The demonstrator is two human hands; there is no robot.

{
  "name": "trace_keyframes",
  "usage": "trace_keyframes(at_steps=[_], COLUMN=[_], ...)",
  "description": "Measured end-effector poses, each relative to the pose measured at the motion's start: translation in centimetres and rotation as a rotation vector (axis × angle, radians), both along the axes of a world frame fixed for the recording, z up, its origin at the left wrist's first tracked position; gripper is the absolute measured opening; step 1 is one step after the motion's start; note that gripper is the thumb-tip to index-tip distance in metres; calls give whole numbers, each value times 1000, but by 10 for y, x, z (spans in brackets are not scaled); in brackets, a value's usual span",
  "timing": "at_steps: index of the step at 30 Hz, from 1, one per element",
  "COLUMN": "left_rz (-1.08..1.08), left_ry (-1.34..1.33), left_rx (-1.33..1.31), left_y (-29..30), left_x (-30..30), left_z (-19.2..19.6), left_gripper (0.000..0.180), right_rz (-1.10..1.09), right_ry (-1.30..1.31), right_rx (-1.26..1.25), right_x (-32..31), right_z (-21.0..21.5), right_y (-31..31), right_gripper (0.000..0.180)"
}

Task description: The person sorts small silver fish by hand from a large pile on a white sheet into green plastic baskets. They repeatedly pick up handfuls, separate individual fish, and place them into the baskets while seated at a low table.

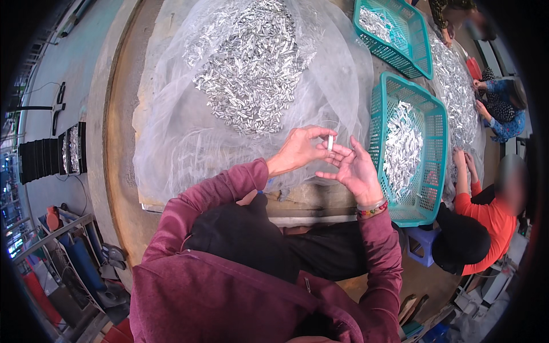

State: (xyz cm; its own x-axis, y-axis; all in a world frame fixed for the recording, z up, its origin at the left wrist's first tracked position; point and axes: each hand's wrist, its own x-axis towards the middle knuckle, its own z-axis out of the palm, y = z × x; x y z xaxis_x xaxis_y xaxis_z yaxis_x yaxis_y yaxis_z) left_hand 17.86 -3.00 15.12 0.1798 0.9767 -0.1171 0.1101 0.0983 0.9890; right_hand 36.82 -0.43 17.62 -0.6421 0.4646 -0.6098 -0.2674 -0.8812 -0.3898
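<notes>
Maroon jacket (229, 303) worn nearest; small silvery piece (330, 143) held in left hand (298, 150), pinched narrowly between thumb and finger, long axis near-upright in view; right hand (357, 170) spread wide, piece just left of its fingertips, contact unclear.

The one view comes from the left of two head-worn fisheye cameras, looking steeply down. It is near the left hand (297, 150) and right hand (358, 174), which fall close to mid-frame, and wide enough to take in co-workers (490, 231) at the right; straight edges bow toward its dark rim.
</notes>
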Motion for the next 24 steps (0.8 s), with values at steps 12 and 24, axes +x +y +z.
trace_keyframes(at_steps=[12, 24], left_rz=[17, 3], left_ry=[201, 95], left_rx=[353, 61], left_y=[-1, -2], left_x=[0, -1], left_z=[4, 3], left_gripper=[44, 42], right_rz=[-15, -13], right_ry=[3, -247], right_rx=[1, 257], right_x=[-1, -8], right_z=[2, -1], right_y=[-1, -10], right_gripper=[55, 23])
